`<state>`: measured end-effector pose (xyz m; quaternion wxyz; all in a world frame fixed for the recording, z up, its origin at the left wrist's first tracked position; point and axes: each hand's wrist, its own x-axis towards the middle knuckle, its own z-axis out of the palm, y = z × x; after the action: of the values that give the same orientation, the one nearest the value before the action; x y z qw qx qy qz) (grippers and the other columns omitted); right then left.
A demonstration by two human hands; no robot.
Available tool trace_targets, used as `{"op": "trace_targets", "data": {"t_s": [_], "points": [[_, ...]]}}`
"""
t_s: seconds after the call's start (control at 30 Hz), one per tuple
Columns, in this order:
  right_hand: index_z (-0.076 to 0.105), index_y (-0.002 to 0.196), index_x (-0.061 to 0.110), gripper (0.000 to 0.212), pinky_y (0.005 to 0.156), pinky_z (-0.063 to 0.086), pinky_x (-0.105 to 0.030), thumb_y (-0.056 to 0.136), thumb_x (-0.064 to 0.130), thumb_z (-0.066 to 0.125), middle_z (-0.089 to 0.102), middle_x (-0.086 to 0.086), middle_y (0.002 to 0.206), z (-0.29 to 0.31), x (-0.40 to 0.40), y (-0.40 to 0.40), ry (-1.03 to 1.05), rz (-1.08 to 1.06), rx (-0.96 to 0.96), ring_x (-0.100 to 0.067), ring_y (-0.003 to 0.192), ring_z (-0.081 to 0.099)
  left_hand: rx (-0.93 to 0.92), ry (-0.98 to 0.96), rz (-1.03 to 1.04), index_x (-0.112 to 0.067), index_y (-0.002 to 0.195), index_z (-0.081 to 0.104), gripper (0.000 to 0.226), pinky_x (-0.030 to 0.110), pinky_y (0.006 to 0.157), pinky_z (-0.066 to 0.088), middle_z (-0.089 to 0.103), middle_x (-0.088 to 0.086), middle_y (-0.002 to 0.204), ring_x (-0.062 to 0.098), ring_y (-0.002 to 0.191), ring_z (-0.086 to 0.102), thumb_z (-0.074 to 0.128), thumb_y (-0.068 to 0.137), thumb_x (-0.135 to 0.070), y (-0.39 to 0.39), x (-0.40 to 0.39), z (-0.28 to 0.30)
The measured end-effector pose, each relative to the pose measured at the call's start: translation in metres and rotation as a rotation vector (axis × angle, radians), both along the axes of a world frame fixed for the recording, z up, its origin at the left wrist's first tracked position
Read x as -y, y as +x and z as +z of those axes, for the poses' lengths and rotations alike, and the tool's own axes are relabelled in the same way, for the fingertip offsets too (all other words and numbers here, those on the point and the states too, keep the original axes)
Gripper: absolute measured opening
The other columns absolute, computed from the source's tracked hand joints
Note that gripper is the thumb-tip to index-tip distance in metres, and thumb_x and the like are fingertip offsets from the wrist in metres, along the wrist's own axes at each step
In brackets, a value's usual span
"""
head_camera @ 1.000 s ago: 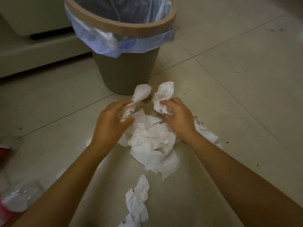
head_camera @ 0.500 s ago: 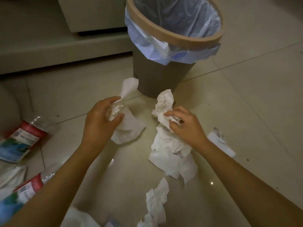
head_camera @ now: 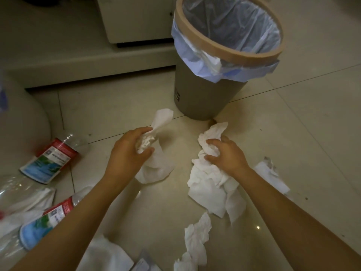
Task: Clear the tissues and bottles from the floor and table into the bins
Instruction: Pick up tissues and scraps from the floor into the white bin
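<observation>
Both hands clutch tissues just in front of the bin [head_camera: 207, 98]: the left hand [head_camera: 127, 155] grips one wad [head_camera: 154, 147], the right hand [head_camera: 228, 155] bunches a trailing clump [head_camera: 211, 173]. Best to gather the loose tails tighter before lifting over the rim, so nothing drops.

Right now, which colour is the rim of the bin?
The rim of the bin is light tan, seen best in the head view.

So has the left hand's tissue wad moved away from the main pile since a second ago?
Yes. The left hand has carried its tissue wad leftward, opening bare floor between it and the pile under the right hand, judged against the bin.
</observation>
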<state>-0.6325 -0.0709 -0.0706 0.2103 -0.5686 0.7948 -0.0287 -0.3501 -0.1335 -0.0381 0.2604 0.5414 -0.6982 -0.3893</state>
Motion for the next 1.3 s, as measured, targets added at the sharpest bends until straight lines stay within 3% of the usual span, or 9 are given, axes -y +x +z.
{"op": "trace_targets", "data": {"t_s": [0.2,0.37,0.57,0.73,0.9,1.07,1.17,1.3], "points": [[0.062,0.117,0.026,0.036,0.083,0.05,-0.03,0.083,0.019,0.068,0.062,-0.004,0.117,0.006,0.005,0.009,-0.014,-0.006,0.009,-0.022,0.099,0.06,-0.014,0.007,0.012,-0.034,0.121,0.058,0.05,0.011,0.072,0.04,0.059,-0.014,0.105,-0.001,0.089,0.055,0.074,0.077,-0.015,0.007,-0.005,0.004],[0.062,0.11,0.026,0.026,0.076,0.048,-0.026,0.086,0.019,0.065,0.063,-0.003,0.111,0.014,0.0,0.024,-0.079,0.045,0.025,-0.019,0.092,0.06,0.014,-0.011,-0.001,-0.033,0.122,0.057,0.051,0.021,0.079,0.046,0.06,-0.011,0.108,0.007,0.093,0.057,0.074,0.077,-0.015,0.015,-0.008,0.01],[0.06,0.119,0.027,0.032,0.065,0.036,-0.022,0.088,0.017,0.058,0.057,0.004,0.119,0.045,-0.001,0.057,-0.255,0.252,-0.075,-0.017,0.089,0.057,0.041,-0.028,-0.019,-0.03,0.125,0.056,0.051,0.023,0.079,0.045,0.055,-0.009,0.109,0.01,0.094,0.054,0.072,0.079,-0.013,0.025,-0.012,0.033],[0.067,0.103,0.02,0.031,0.047,0.024,-0.014,0.077,0.004,0.066,0.061,-0.003,0.095,0.08,0.003,0.089,-0.472,0.379,-0.076,-0.022,0.068,0.056,0.069,-0.061,-0.043,-0.03,0.128,0.052,0.05,0.023,0.085,0.046,0.053,-0.006,0.121,0.011,0.103,0.053,0.068,0.083,-0.016,0.04,-0.014,0.063],[0.067,0.101,0.019,0.033,0.041,0.041,-0.026,0.074,-0.001,0.068,0.055,-0.003,0.088,0.116,0.011,0.122,-0.655,0.448,-0.025,-0.015,0.061,0.049,0.096,-0.22,-0.008,-0.029,0.125,0.057,0.046,0.023,0.087,0.044,0.054,-0.004,0.121,0.009,0.104,0.05,0.069,0.083,-0.014,0.066,-0.013,0.097],[0.065,0.106,0.02,0.033,0.047,0.042,-0.023,0.078,0.002,0.067,0.055,-0.001,0.093,0.154,0.028,0.158,-0.741,0.505,0.008,-0.009,0.064,0.044,0.179,-0.42,0.058,-0.027,0.125,0.057,0.044,0.024,0.084,0.046,0.055,-0.002,0.124,0.014,0.104,0.055,0.066,0.085,-0.013,0.098,-0.01,0.132],[0.065,0.11,0.018,0.033,0.052,0.051,-0.026,0.08,0.003,0.068,0.059,-0.005,0.099,0.179,0.041,0.186,-0.797,0.548,0.037,-0.016,0.07,0.056,0.225,-0.552,0.093,-0.021,0.125,0.058,0.043,0.025,0.083,0.046,0.057,0.005,0.122,0.02,0.102,0.057,0.066,0.085,-0.009,0.122,-0.007,0.156],[0.064,0.111,0.017,0.032,0.053,0.052,-0.027,0.082,0.004,0.067,0.059,-0.008,0.105,0.21,0.063,0.23,-0.87,0.579,0.105,-0.02,0.073,0.06,0.304,-0.726,0.23,-0.018,0.124,0.059,0.042,0.026,0.084,0.047,0.059,0.008,0.121,0.022,0.102,0.059,0.067,0.084,-0.008,0.161,0.003,0.195]]}}
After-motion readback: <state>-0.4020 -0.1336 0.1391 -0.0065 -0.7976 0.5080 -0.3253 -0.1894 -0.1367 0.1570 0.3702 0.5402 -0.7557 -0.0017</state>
